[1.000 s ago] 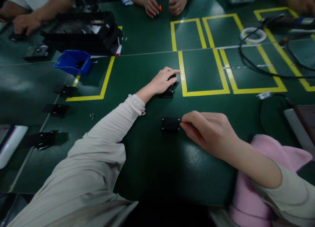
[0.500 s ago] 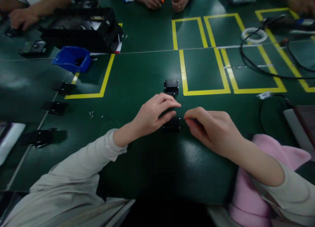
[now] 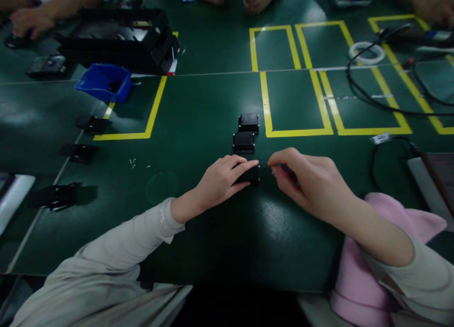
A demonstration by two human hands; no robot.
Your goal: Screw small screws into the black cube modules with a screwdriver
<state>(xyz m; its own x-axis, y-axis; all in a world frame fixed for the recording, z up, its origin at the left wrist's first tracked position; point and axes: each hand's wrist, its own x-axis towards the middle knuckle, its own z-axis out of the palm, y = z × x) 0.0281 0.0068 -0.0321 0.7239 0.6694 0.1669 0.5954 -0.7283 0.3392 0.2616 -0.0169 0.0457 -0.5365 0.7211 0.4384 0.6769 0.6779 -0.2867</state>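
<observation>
Black boxes [image 3: 243, 141], green tabletop [image 3: 205, 107]

Single head-worn view, facing forward, tilted down; close above the green table [image 3: 209, 100]

Assembly workshop, as indicated by a green table [image 3: 202, 105] bearing yellow tape outlines [image 3: 300, 133], a blue bin [image 3: 122, 93], similar black units [image 3: 244, 141] and co-workers' arms [image 3: 62, 8] opposite.
</observation>
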